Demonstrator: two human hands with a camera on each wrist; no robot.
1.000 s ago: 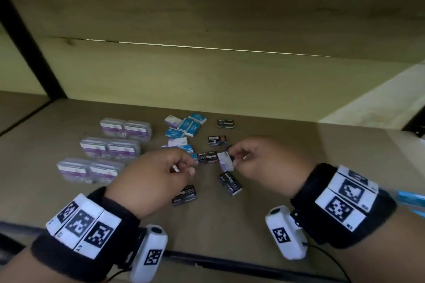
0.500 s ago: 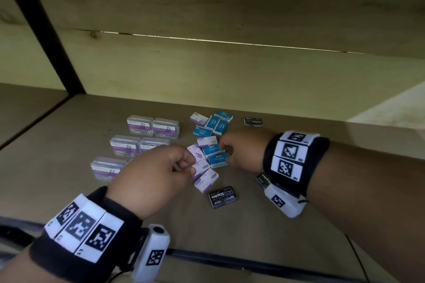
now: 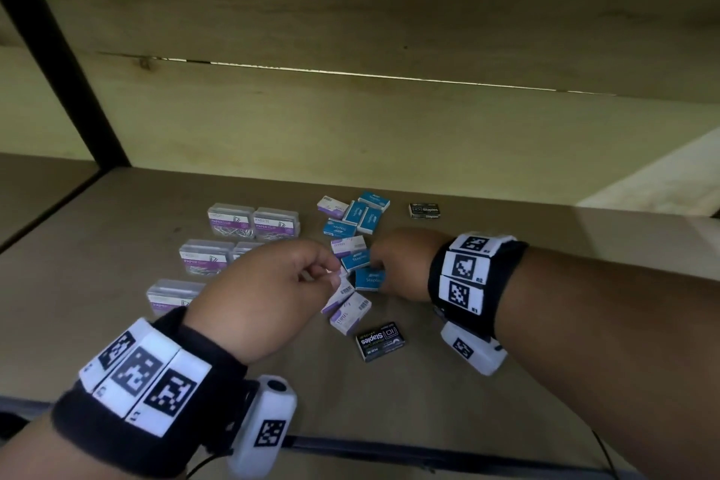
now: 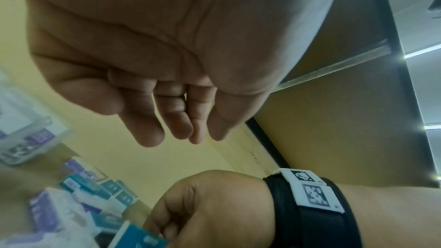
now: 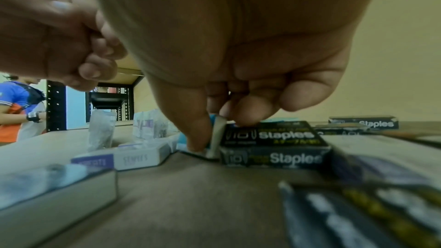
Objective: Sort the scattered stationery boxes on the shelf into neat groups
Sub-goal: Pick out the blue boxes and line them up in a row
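Over shelf point(image 3: 117, 245), hands curled, r. point(image 3: 401, 265) pinching blue box point(image 3: 368, 279)

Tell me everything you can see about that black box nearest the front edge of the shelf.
The black box is a small, flat cardboard carton printed "Staples" in white, with yellow-green smaller print. It looks closed and lies flat on the wooden shelf, slightly askew. Neither hand touches it; a white-and-purple box lies just behind and left of it, apart.

Wooden shelf point(image 3: 117, 323) with pale plank back panel point(image 3: 350, 136); a thin lit gap point(image 3: 350, 73) runs between planks. Black metal upright point(image 3: 62, 51) at left. Dim lighting. Further black racking point(image 5: 107, 99) visible beyond.
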